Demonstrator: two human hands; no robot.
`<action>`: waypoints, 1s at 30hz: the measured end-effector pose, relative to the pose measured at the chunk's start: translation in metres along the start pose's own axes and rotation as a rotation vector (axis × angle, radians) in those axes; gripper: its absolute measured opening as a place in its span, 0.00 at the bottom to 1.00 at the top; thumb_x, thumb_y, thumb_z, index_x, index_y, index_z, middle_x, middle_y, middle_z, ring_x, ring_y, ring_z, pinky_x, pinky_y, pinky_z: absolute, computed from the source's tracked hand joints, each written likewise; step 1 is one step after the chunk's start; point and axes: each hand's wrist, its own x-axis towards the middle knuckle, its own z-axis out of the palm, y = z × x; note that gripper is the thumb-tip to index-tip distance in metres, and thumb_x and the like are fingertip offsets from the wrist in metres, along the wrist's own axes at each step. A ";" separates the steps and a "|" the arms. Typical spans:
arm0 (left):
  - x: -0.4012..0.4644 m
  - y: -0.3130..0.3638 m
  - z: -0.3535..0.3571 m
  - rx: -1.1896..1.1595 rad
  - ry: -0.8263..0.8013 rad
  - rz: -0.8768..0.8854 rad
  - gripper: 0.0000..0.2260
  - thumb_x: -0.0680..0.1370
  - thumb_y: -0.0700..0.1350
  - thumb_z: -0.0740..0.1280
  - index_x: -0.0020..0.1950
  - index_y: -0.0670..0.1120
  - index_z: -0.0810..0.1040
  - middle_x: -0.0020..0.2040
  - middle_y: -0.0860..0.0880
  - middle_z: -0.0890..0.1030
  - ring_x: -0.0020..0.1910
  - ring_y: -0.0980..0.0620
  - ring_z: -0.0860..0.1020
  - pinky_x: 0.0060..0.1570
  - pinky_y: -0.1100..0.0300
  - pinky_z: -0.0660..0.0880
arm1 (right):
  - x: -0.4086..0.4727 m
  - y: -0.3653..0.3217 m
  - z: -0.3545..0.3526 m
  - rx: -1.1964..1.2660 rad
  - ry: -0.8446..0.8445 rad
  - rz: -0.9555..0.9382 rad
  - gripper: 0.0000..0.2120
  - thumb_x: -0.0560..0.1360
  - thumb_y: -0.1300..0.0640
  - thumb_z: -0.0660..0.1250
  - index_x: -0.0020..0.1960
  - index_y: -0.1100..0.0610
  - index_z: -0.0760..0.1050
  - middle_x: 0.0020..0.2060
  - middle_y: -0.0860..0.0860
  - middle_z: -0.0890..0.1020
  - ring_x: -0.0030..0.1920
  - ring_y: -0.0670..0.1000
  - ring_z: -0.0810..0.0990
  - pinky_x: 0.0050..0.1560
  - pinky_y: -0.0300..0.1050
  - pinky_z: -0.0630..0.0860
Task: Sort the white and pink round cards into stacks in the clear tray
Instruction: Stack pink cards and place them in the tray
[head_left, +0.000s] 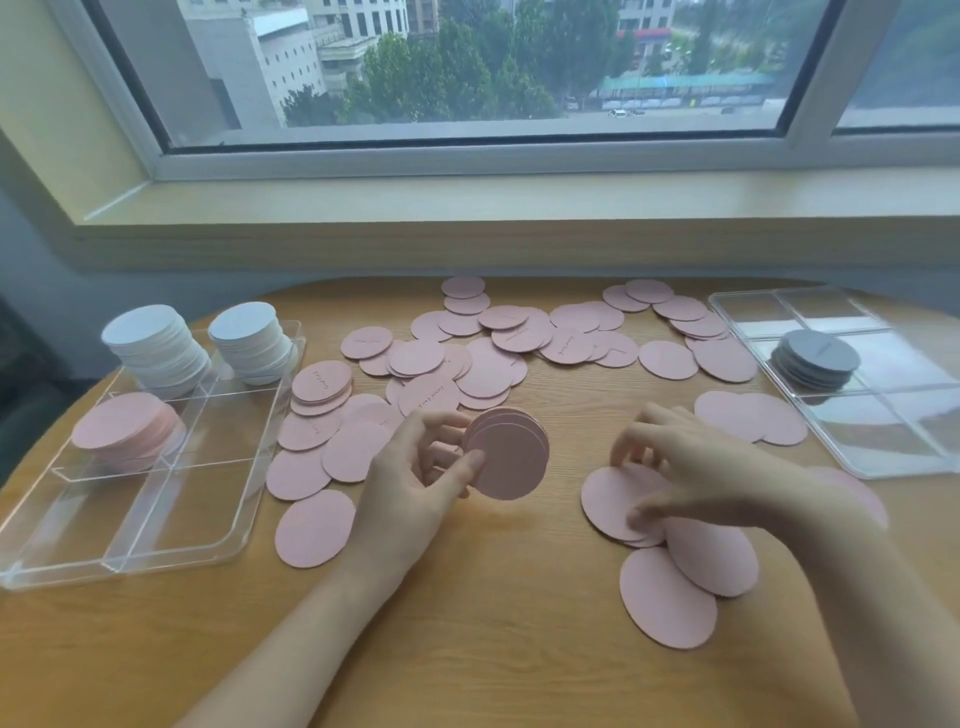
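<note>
Meanwhile the left hand (415, 467) pinches a small pink stack (509, 452) edge-up above the tabletop (467, 623), thumb in front and fingers behind, likely to keep gathered cards squared. Right hand (691, 467) curls its fingertips onto a loose pink card (613, 501) near centre, apparently lifting its edge. Many pink cards (488, 353) lie scattered beyond. On the left, the tray (156, 519) holds two white stacks (156, 343) far and one pink pile (124, 431) nearer; its near compartments are bare. A right-hand tray (883, 452) holds grey discs (815, 358).

left hand (415, 467) gripping pink card stack (511, 452), right hand (691, 462) fingering loose pink cards (613, 499), clear tray (218, 519) left
</note>
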 end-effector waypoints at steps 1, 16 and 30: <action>0.002 0.002 0.006 -0.002 -0.015 0.004 0.11 0.77 0.37 0.74 0.54 0.50 0.80 0.46 0.49 0.83 0.40 0.48 0.82 0.39 0.59 0.79 | -0.001 -0.003 0.000 0.004 0.014 -0.004 0.23 0.62 0.39 0.76 0.53 0.39 0.71 0.50 0.37 0.69 0.55 0.42 0.68 0.57 0.43 0.71; 0.001 0.000 0.032 -0.052 -0.100 -0.041 0.14 0.77 0.36 0.73 0.61 0.47 0.81 0.45 0.45 0.85 0.37 0.51 0.82 0.41 0.62 0.78 | -0.006 0.002 0.011 0.765 0.272 -0.109 0.09 0.73 0.62 0.76 0.46 0.55 0.76 0.32 0.44 0.78 0.31 0.47 0.74 0.35 0.40 0.69; -0.001 0.003 0.034 -0.073 -0.140 -0.050 0.10 0.77 0.35 0.73 0.56 0.42 0.78 0.46 0.44 0.86 0.36 0.48 0.80 0.38 0.59 0.78 | -0.004 -0.016 0.020 1.051 0.310 -0.277 0.04 0.79 0.63 0.69 0.53 0.59 0.78 0.46 0.53 0.84 0.39 0.55 0.81 0.45 0.43 0.75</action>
